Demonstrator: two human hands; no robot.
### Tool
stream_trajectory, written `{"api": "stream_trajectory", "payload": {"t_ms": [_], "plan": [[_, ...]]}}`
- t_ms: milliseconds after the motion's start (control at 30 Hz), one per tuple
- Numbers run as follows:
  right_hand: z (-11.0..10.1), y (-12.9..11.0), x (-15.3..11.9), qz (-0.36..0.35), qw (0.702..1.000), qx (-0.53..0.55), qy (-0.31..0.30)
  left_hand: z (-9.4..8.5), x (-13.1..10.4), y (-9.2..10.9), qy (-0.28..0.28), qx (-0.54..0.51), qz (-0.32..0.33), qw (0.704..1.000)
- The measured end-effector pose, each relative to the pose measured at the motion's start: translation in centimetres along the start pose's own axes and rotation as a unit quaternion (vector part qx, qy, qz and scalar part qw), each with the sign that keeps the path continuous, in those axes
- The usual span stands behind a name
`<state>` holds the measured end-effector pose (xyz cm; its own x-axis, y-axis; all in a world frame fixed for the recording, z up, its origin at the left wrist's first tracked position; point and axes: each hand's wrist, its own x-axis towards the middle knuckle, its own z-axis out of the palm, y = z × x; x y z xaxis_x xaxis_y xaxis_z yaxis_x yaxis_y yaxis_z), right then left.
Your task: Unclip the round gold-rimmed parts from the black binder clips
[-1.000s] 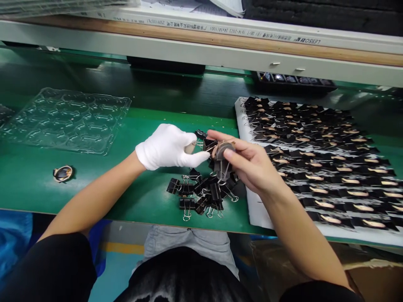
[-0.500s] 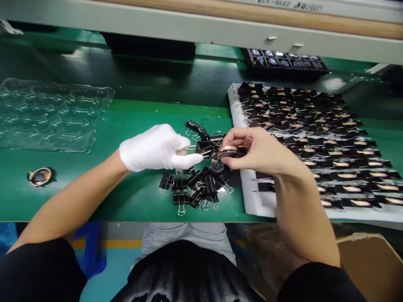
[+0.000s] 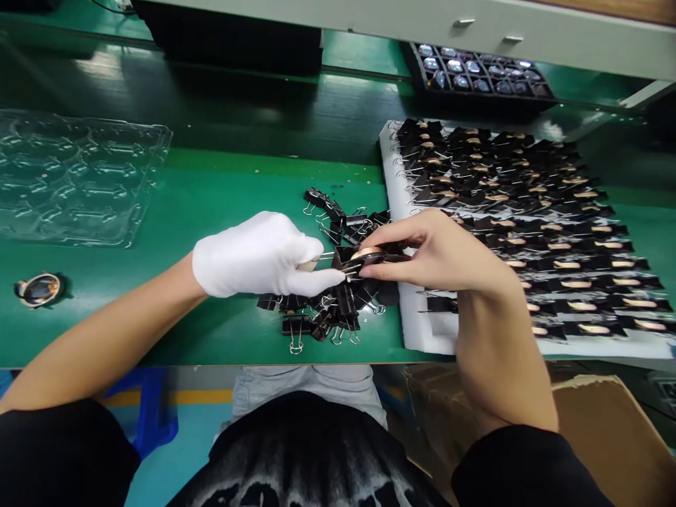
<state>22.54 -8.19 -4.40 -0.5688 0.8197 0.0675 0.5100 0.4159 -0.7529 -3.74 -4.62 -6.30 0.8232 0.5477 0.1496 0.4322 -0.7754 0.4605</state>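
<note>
White-gloved, my left hand (image 3: 264,257) pinches the wire handles of a black binder clip (image 3: 344,259) between thumb and fingers. My right hand (image 3: 427,250) is bare and grips a small round piece (image 3: 370,253) with a beige rim and dark underside. The clip's mouth meets the left edge of that piece, and another black clip seems to be on its right side, partly hidden by my fingers. Under and around both hands lies a loose pile of black binder clips (image 3: 346,299) with silver wire handles.
At the right, a white foam tray (image 3: 430,338) holds rows of clipped pieces. A clear plastic tray (image 3: 74,179) lies at the left, above a single round piece (image 3: 40,289). A black compartment tray (image 3: 483,74) sits at the back under a shelf edge (image 3: 401,39).
The binder clip in my left hand and the round piece in my right hand have come together; before, a gap was between them. The whole view has shifted slightly.
</note>
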Motion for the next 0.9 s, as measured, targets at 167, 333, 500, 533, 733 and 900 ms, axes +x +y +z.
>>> {"api": "stream_trajectory", "payload": {"t_ms": [167,333,500,533,733,900], "plan": [[0.1,0.0,-0.1,-0.036,0.998,-0.045,-0.001,-0.5,0.0,0.1,-0.016,0.038,-0.015,0.999],[0.3,-0.1,-0.5,-0.107,0.979,-0.148,0.087,-1.3,-0.2,0.2,-0.042,-0.052,-0.053,0.996],[0.7,0.2,-0.3,-0.180,0.921,-0.280,0.202,-1.5,0.0,1.0,-0.081,-0.372,-0.151,0.912],[0.7,0.2,-0.3,-0.186,0.913,-0.296,0.209,-1.5,0.0,1.2,-0.089,-0.408,-0.164,0.894],[1.0,-0.6,-1.3,-0.160,0.925,-0.277,0.204,-0.7,-0.4,2.1,-0.030,-0.514,-0.169,0.841],[1.2,-1.9,-2.3,-0.104,0.937,-0.262,0.205,-0.3,-0.8,3.0,0.040,-0.503,-0.169,0.847]]}}
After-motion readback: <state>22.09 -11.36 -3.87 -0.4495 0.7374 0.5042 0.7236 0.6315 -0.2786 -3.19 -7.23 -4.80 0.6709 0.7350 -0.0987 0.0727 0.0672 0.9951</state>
